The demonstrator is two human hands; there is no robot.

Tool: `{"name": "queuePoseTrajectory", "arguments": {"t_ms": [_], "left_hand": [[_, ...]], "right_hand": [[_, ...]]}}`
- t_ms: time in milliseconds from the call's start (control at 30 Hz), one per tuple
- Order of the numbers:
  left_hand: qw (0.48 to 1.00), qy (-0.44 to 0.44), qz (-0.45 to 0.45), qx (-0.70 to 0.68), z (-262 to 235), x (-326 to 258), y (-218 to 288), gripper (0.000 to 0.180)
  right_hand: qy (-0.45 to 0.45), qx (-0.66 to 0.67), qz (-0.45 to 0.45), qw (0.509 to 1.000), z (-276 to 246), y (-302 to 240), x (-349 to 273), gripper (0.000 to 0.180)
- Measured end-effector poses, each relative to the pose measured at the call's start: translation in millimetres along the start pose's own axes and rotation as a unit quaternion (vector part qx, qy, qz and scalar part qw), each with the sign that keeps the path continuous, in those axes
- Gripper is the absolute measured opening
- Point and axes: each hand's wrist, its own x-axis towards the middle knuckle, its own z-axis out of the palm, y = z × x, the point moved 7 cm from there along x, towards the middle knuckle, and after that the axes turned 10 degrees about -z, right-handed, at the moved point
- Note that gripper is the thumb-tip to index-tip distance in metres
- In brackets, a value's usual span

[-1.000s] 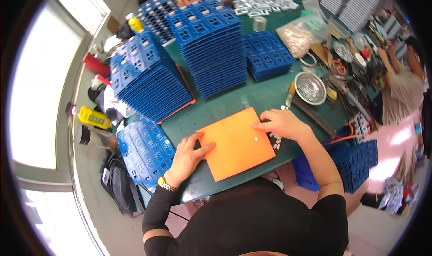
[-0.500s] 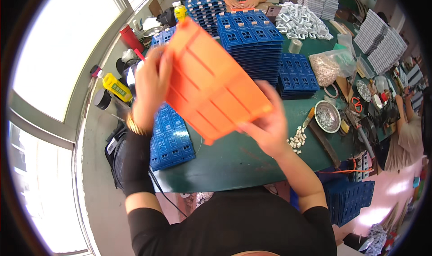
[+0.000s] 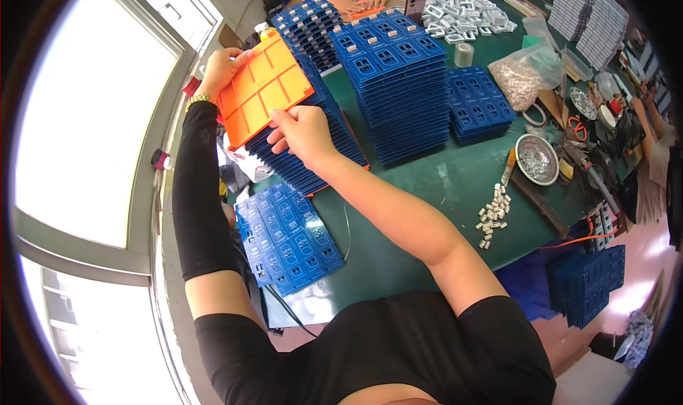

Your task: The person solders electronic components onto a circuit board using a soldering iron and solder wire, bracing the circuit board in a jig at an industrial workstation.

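Note:
An orange plastic tray point(image 3: 263, 88) with rectangular compartments is held tilted above a slanted stack of blue trays point(image 3: 306, 149) at the table's left side. My left hand point(image 3: 220, 67) grips its far left corner, near the window. My right hand point(image 3: 302, 131) pinches its near right edge, just over the blue stack. Both arms reach up and left from the lower edge.
Taller blue tray stacks point(image 3: 398, 77) fill the middle of the green table point(image 3: 434, 184). A low blue stack point(image 3: 288, 238) lies at the near left. Small white parts point(image 3: 492, 216), a metal bowl point(image 3: 536, 159) and tools sit right. Another person's hands point(image 3: 356, 3) work at the far edge.
The orange tray lay flat on the table before me a second ago. Both hands lifted it, then carried it left and away, over the slanted blue stack.

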Motion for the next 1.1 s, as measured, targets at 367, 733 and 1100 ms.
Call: {"name": "queuePoseTrajectory", "arguments": {"t_ms": [367,733,1100], "left_hand": [[0.997,-0.014,0.074,0.027,36.9,20.7,6.6,0.056],[0.992,0.013,-0.051,0.115,23.5,-22.8,36.2,0.044],[0.997,-0.003,-0.057,0.051,18.7,-31.3,37.8,0.037]], "right_hand": [[0.018,0.019,0.026,0.999,-4.2,6.9,6.1,0.034],[0.041,0.073,-0.038,0.996,-14.5,7.4,-29.7,0.037],[0.020,0.200,0.000,0.980,9.0,-2.6,-54.8,0.060]]}}
